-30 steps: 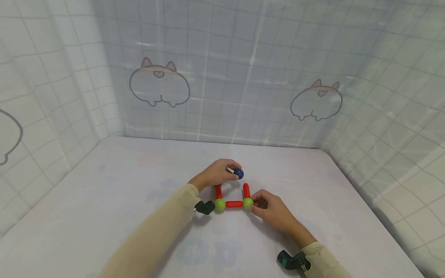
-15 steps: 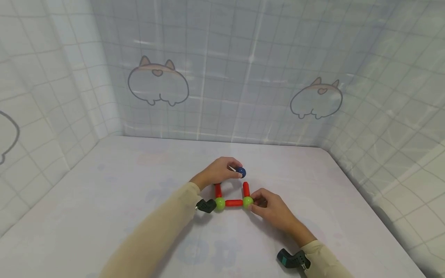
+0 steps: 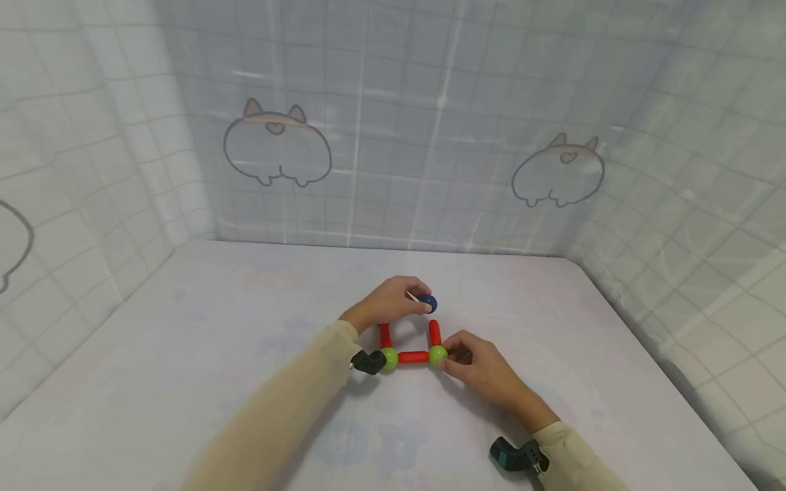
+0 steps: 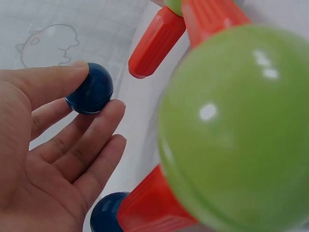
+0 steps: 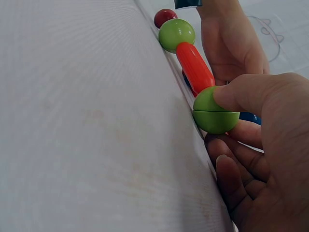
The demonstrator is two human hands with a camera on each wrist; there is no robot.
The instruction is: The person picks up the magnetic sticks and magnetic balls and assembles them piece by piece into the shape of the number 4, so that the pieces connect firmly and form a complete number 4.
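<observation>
My left hand (image 3: 391, 300) pinches a dark blue ball (image 4: 94, 91) between thumb and fingers, just beyond the free end of the right red rod (image 3: 434, 333). My right hand (image 3: 488, 372) holds the right green ball (image 3: 437, 356) by thumb and fingertips. From that ball a front red rod (image 3: 413, 357) runs across to the left green ball (image 3: 389, 359). The left red rod (image 3: 385, 335) extends back from there, partly under my left wrist; the left wrist view shows a second blue ball (image 4: 107, 212) on its end. Together the pieces form a three-sided frame on the table.
A dark red ball (image 5: 165, 18) sits past the left green ball in the right wrist view. The pale table (image 3: 215, 382) is bounded by a tiled-pattern curtain (image 3: 393, 136) behind and at both sides. Dark wrist devices (image 3: 518, 455) sit at both sleeves.
My left hand has carried the blue ball slightly right and away from me, nearer to above the right rod's end. The right hand stays on the green ball.
</observation>
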